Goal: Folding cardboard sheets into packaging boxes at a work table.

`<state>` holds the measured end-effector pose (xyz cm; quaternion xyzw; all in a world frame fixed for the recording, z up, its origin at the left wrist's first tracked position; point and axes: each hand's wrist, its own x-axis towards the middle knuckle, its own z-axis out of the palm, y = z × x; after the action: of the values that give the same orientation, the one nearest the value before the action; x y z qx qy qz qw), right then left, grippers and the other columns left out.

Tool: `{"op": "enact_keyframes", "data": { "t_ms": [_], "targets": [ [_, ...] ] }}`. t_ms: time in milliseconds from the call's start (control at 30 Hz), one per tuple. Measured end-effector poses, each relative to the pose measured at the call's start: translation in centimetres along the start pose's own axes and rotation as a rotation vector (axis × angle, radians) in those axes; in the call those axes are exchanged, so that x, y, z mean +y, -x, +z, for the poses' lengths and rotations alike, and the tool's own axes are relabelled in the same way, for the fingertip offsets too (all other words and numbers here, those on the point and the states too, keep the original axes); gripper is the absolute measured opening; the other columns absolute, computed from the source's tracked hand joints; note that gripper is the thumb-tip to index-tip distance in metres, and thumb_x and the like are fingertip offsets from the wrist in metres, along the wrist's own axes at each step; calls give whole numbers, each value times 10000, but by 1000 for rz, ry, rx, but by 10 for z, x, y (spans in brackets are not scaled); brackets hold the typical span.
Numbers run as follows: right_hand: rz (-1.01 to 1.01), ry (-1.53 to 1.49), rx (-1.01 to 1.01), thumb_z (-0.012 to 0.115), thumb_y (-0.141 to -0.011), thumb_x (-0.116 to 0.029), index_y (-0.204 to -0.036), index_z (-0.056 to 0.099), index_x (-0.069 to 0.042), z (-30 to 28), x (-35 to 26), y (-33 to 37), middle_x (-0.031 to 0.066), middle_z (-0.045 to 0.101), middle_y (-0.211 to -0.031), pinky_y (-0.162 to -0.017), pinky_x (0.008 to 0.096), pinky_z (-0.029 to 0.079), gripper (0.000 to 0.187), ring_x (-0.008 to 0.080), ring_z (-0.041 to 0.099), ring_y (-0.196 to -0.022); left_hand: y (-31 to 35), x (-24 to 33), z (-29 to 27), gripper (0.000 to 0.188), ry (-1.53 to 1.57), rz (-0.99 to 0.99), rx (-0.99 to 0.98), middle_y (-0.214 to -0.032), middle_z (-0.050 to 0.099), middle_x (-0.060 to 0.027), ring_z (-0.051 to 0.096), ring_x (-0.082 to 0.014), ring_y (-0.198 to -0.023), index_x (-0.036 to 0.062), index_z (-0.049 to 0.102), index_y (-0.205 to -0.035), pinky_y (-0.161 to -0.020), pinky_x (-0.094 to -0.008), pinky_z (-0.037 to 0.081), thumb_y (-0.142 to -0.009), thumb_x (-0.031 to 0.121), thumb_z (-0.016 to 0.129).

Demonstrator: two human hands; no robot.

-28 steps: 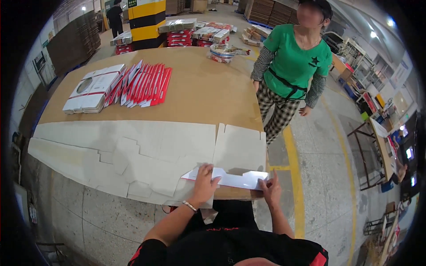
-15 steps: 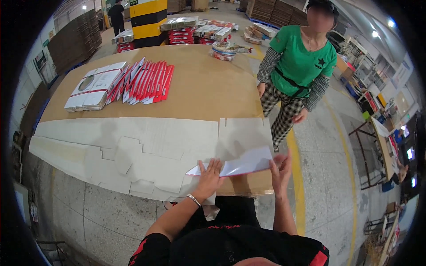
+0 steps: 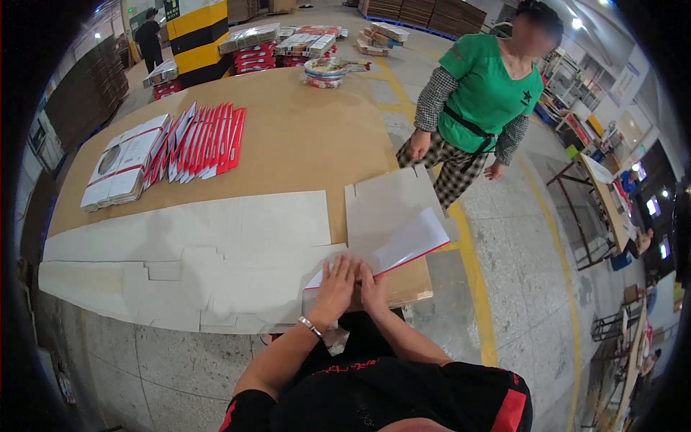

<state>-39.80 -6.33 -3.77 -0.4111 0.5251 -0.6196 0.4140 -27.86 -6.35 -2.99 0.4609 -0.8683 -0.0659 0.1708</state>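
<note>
A white folded card sheet with a red edge (image 3: pixel 415 242) lies near the table's front edge, its right end raised off the surface. My left hand (image 3: pixel 335 289) rests flat on the left part of this sheet, fingers stretched out. Close beside it, my right hand (image 3: pixel 373 290) has its fingers closed at the sheet's near edge; its thumb and fingers are partly hidden. Beneath the sheet is a loose grey-white cardboard piece (image 3: pixel 381 198), jutting past the table's right edge.
Grey-white cardboard (image 3: pixel 237 230) covers the table's near side. Farther back are red-and-white folded cards (image 3: pixel 205 144) and a strapped white stack (image 3: pixel 124 162). A wrapped bundle (image 3: pixel 325 72) sits at the far edge. A person in green (image 3: pixel 489 93) stands at the table's right side.
My right hand has moved left from the sheet's right end to beside my left hand. The sheet's right end tilts farther away, and the cardboard under it has turned. The person in green has shifted.
</note>
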Motion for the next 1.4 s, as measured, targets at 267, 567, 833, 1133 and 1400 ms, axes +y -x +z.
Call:
{"op": "enact_keyframes", "data": {
  "t_ms": [267,567,833,1133,1400],
  "targets": [
    [-603,486,-69,559,-848,-19,-1209,574,31,7,-36,-6,192,606,-1203,-937,365,466,365,299,553,-1162,18,-19,-9,497,-75,-238,-103,-1419,415,-194,349,-361,-1342,10,435,-1361,-1117,-543,221,-881,135,468],
    [-597,537,-379,442,-725,177,-1237,599,-55,1,-40,-46,138,554,-1328,-1085,413,360,583,326,433,-1320,24,-4,-57,756,241,-166,99,-1484,309,-214,214,-363,-1412,-62,351,-1387,-1144,-567,90,-829,363,630],
    [-536,439,-262,422,-726,212,-1248,583,-35,-52,-85,-77,127,560,-1331,-1109,373,312,599,260,439,-1321,92,-78,-114,674,-58,-225,-24,-1349,483,-190,430,-343,-1283,-13,476,-1308,-1121,-491,253,-692,128,712],
    [-616,840,-495,465,-928,-151,-1262,554,-52,-99,-24,-55,151,571,-1291,-1068,415,366,359,322,522,-1226,110,-108,-105,245,445,-126,20,-921,616,-104,588,-283,-920,21,679,-916,-768,-366,509,-671,8,680],
    [-326,785,-274,427,-888,12,-1403,430,-99,-110,-43,-49,172,489,-1384,-1052,384,381,527,329,461,-1289,71,-96,-75,264,463,-627,254,-873,622,-122,612,-258,-767,51,698,-956,-641,-369,479,-813,272,681]
  ]
}}
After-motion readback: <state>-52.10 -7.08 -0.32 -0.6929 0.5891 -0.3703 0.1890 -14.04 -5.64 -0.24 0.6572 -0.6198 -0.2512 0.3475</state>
